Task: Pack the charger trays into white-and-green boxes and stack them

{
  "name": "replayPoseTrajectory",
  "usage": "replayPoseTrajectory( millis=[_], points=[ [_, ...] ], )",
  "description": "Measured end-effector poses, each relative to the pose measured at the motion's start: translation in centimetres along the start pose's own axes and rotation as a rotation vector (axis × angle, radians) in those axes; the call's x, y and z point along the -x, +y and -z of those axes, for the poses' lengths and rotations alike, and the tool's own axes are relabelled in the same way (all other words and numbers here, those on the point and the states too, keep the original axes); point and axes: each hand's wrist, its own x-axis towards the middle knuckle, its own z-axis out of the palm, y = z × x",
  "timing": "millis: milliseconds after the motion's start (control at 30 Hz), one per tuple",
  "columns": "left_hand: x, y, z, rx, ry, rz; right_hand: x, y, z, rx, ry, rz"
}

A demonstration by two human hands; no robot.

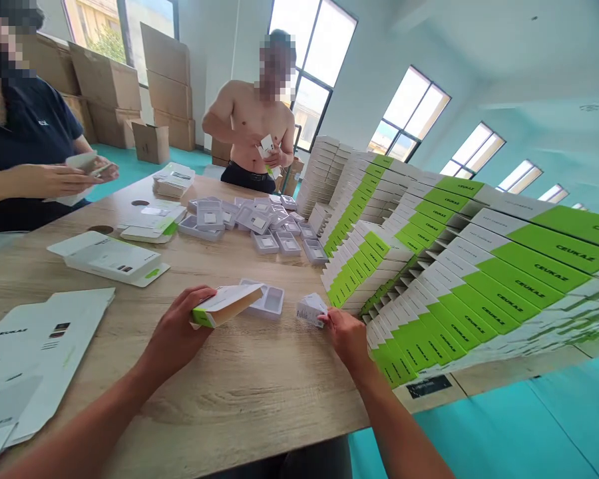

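My left hand [187, 316] is closed around a white and green carton [229, 301], raised a little over the table. The carton's brown inner side shows at its right end. Partly behind it lies a clear plastic tray [267, 301] with compartments. My right hand [347, 332] pinches a small white folded piece with fine print [310, 311]; whether it is a leaflet or a little box I cannot tell. Just right of that hand rises a stack of finished-looking white and green boxes [484, 293].
Flat cartons [44, 359] lie at the left, with a part-folded carton [107, 256] beyond them. Several clear trays [259, 219] are heaped mid-table. One person [24, 140] at the left and another person [259, 133] across the table handle white pieces. Brown cardboard boxes [110, 86] stand behind.
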Motion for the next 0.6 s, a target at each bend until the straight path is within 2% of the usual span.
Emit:
replayPoseTrajectory(
  millis=[100, 233, 433, 600],
  points=[
    [0.0, 0.2, 0.1, -0.009, -0.015, 0.005, 0.9, 0.1, -0.9, 0.007, -0.046, 0.047],
    [0.0, 0.2, 0.1, -0.001, -0.020, 0.004, 0.6, 0.9, -0.6, 0.015, -0.015, 0.009],
    [-0.2, 0.5, 0.2, 0.000, -0.016, 0.012, -1.3, 1.2, 0.8, -0.071, 0.105, -0.142],
    [-0.2, 0.5, 0.3, 0.007, -0.007, 0.003, -2.8, 1.2, 0.4, -0.224, 0.136, -0.312]
  ],
)
